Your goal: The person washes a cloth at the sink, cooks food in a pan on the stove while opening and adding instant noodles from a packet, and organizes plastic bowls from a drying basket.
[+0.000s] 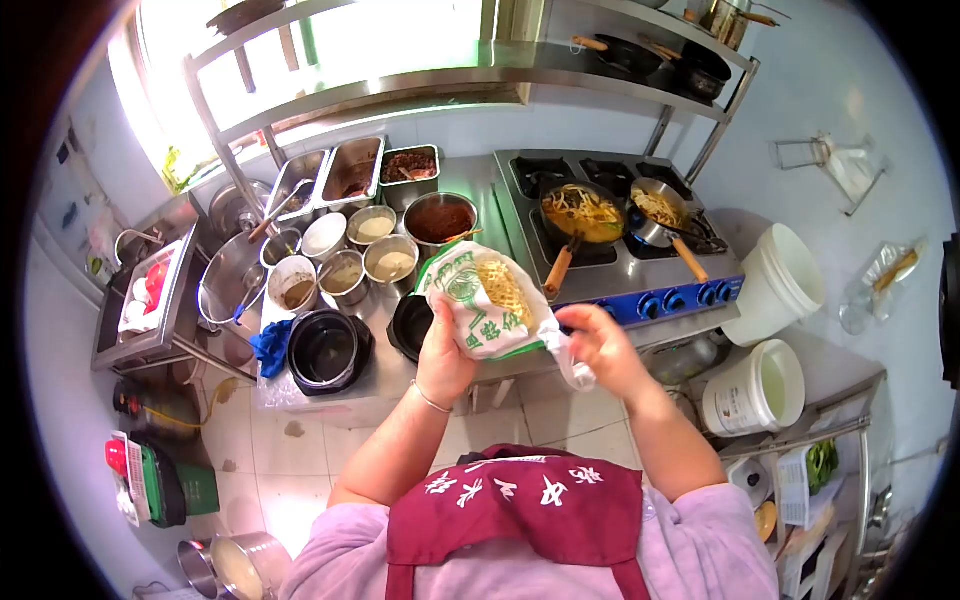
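Observation:
A white plastic bag of dried noodles (505, 288) with green print is held up in front of me, over the counter's front edge. My left hand (446, 352) grips the bag's left side, its thumb on the front. At the bag's narrow, twisted right end, my right hand (603, 350) has its fingers closed on the plastic, and a loose tail hangs below them. A black pot (406, 326) stands partly hidden behind the bag. Beyond the bag is a steel bowl of dark red sauce (440, 218).
Two pans, one of noodles in broth (583, 215) and one smaller (657, 208), sit on the gas stove (520, 200), handles toward me. Left are several seasoning bowls (390, 259), another black pot (328, 350) and a blue cloth (271, 347). White buckets (780, 285) stand right.

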A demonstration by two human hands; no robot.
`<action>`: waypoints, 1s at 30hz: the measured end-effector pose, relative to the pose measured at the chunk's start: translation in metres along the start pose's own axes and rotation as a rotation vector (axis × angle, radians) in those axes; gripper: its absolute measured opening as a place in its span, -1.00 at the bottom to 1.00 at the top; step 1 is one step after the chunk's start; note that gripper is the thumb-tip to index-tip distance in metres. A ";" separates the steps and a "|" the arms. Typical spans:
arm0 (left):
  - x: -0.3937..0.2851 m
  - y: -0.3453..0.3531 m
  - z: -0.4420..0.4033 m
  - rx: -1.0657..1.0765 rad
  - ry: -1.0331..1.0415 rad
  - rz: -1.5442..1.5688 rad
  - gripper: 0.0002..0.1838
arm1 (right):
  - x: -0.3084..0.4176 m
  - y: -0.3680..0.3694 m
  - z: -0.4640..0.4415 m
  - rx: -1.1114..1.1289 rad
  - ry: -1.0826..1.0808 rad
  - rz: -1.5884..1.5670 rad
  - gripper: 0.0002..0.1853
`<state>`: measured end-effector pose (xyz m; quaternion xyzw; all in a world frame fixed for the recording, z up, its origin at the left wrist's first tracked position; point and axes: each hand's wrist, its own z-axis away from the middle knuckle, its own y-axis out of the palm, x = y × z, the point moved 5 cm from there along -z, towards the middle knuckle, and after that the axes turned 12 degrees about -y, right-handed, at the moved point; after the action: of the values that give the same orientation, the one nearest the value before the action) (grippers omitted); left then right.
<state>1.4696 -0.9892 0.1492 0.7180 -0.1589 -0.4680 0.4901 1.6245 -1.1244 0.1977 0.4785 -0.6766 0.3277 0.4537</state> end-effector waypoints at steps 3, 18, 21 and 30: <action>-0.001 -0.011 0.000 -0.067 0.035 -0.109 -0.48 | 0.071 -0.002 -0.021 -0.143 -0.588 0.808 -0.73; 0.024 -0.008 -0.003 -0.032 -0.034 -0.125 -0.48 | 0.027 0.036 -0.063 0.272 -0.018 0.762 -0.60; 0.022 -0.012 -0.020 -0.125 -0.006 -0.173 -0.44 | 0.035 0.022 -0.084 0.240 -0.075 0.685 -0.61; 0.006 0.021 -0.086 -0.091 -0.057 0.000 -0.48 | 0.063 -0.051 -0.169 0.144 -0.168 0.471 -0.65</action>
<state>1.5484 -0.9557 0.1705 0.6815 -0.1515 -0.4949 0.5174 1.7149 -1.0145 0.3194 0.3644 -0.7797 0.4306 0.2717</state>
